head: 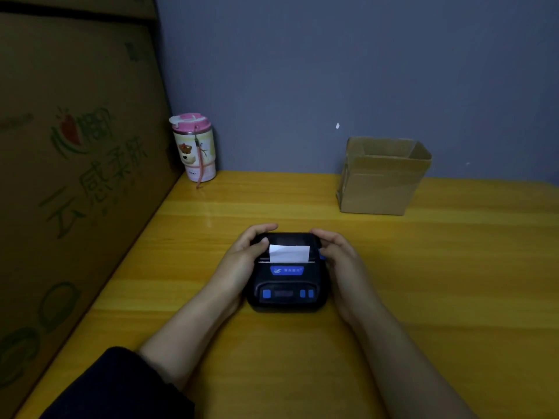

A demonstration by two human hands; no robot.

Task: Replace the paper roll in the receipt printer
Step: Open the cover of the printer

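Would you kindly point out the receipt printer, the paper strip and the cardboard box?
receipt printer (286,293): head view, front control panel.
paper strip (289,253): head view, middle of the white strip.
cardboard box (379,189): head view, front wall.

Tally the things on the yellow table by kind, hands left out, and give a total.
Printer, with a paper slip sticking out: 1
Cup: 1
Small box: 1
Total: 3
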